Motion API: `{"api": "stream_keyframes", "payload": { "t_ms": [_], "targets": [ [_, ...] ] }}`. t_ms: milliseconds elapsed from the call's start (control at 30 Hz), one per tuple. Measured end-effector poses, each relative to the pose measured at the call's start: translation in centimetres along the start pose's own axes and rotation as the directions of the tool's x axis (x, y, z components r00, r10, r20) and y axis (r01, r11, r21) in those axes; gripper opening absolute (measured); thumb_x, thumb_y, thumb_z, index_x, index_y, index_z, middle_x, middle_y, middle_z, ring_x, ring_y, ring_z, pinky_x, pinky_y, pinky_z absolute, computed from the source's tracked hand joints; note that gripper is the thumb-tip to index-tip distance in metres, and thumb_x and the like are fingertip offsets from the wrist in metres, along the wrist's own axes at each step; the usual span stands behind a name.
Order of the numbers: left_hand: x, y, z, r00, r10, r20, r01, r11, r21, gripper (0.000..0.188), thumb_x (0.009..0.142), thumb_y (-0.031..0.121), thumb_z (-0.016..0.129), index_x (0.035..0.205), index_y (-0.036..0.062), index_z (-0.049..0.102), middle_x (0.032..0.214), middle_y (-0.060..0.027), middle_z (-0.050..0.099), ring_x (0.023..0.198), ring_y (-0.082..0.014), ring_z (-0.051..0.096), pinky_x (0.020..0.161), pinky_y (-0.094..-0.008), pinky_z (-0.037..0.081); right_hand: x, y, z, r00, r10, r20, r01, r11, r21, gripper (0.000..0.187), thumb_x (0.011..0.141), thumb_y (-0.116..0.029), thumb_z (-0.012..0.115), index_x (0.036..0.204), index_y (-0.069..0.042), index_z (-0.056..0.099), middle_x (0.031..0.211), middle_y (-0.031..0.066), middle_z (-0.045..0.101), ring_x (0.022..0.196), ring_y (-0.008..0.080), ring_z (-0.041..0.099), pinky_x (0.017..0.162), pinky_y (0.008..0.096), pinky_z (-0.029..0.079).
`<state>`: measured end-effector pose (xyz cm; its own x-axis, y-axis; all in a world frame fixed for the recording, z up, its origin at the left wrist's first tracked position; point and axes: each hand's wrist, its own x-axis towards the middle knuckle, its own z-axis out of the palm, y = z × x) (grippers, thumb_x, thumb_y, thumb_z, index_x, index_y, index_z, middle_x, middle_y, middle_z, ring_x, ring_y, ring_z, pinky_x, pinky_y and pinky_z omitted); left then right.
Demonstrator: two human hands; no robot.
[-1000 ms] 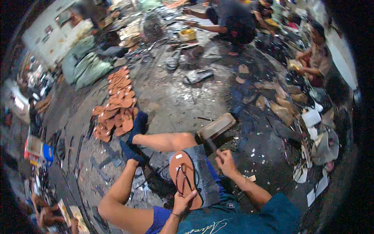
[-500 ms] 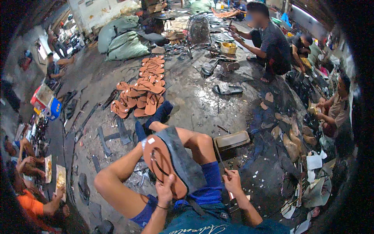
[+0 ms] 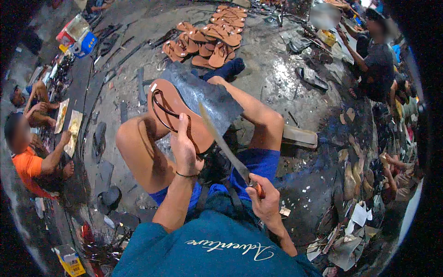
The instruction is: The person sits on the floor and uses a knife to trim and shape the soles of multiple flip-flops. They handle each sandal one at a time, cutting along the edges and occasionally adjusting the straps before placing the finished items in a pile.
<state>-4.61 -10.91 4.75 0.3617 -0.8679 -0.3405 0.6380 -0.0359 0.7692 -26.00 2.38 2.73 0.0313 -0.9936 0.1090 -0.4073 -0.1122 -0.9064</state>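
My left hand point(image 3: 184, 152) is closed around the heel end of a brown flip-flop point(image 3: 197, 130) with a dark thong strap, its thumb pressed on the footbed. The sandal is tilted over my lap, toe end pointing away. Beneath it, a worn grey sheet point(image 3: 210, 102) lies across my leg. In my right hand point(image 3: 267, 201) is a long-bladed knife point(image 3: 227, 151), gripped by its orange-red handle. Its narrow blade points up and left, the tip close beside the sandal's right edge; whether they touch I cannot tell.
Beyond my feet lies a pile of brown flip-flops point(image 3: 217, 39). A pale block point(image 3: 299, 136) sits right of my knee, with a dark slide sandal point(image 3: 312, 78) farther off. Scraps point(image 3: 353, 226) litter the right side. Other people sit at left and right.
My right hand has brought the knife up from beside my thigh to the sandal's right edge. The left hand has shifted its grip on the sandal. My view has tilted down and swung left.
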Motion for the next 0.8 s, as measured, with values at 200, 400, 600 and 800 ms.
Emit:
{"api": "stream_keyframes", "payload": {
  "t_ms": [200,400,600,800],
  "targets": [
    [-1.6,0.8,-1.0,0.997,-0.081,-0.005,0.081,0.995,-0.058,0.032,0.096,0.034,0.057,0.115,0.0086,0.060,0.104,-0.0026,0.067,0.092,-0.0152,0.065,0.081,-0.0312,0.052,-1.7,-0.1,0.6,0.997,-0.076,-0.011,0.072,0.979,-0.189,0.031,0.084,-0.017,0.073,0.111,-0.005,0.065,0.090,0.0149,0.068,0.073,0.0280,0.065,0.063,0.0348,0.054],
    [-3.6,1.3,-1.8,0.999,-0.052,0.004,0.052,0.998,0.023,0.035,0.095,0.030,0.059,0.118,0.0038,0.057,0.107,-0.0049,0.065,0.095,-0.0151,0.064,0.085,-0.0317,0.051,-0.5,-0.8,0.0,0.980,-0.196,0.025,0.194,0.928,-0.318,0.032,0.082,-0.019,0.075,0.111,-0.007,0.065,0.084,0.0115,0.067,0.066,0.0240,0.064,0.056,0.0320,0.053],
    [-3.8,-1.1,-6.7,0.998,0.050,0.030,-0.055,0.976,0.209,0.037,0.097,0.029,0.058,0.119,-0.0008,0.055,0.107,-0.0037,0.062,0.098,-0.0135,0.059,0.089,-0.0316,0.048,1.2,-3.2,0.3,0.983,-0.077,0.165,0.109,0.974,-0.197,0.028,0.085,-0.021,0.072,0.110,-0.008,0.066,0.082,0.0117,0.068,0.063,0.0232,0.066,0.057,0.0328,0.054],
    [-4.8,-0.4,-7.8,0.998,0.043,-0.040,-0.026,0.937,0.347,0.036,0.099,0.028,0.055,0.116,-0.0024,0.056,0.107,-0.0059,0.062,0.098,-0.0132,0.059,0.087,-0.0297,0.048,3.6,-3.6,3.0,0.959,-0.004,0.283,0.009,1.000,-0.014,0.025,0.088,-0.023,0.069,0.106,-0.006,0.066,0.073,0.0141,0.066,0.059,0.0257,0.065,0.056,0.0346,0.052]
  ]
}}
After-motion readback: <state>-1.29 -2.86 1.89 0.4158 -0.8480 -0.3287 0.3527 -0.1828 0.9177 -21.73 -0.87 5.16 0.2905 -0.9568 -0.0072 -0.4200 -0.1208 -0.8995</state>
